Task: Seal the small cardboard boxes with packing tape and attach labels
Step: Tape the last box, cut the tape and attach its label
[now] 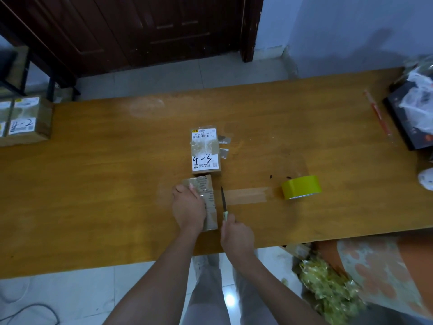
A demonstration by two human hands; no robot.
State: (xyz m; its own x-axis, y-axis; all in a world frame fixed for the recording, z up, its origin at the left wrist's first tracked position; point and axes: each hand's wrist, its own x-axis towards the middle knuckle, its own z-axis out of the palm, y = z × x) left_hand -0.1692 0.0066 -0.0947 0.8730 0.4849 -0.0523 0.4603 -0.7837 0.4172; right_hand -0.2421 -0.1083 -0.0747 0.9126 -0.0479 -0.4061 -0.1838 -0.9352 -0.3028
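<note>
While left hand (188, 207) is pressing box (206, 202) at bench (93, 184) centre, right grip (236, 238) is closing round knife (223, 200), cutting tape (246, 195) running to roll (301, 187) at 3 o'clock; blade risks slipping toward fingers.

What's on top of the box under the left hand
The left hand presses down on the small cardboard box, whose top carries wrinkled clear packing tape. No label shows on its visible part; the hand hides the rest.
</note>
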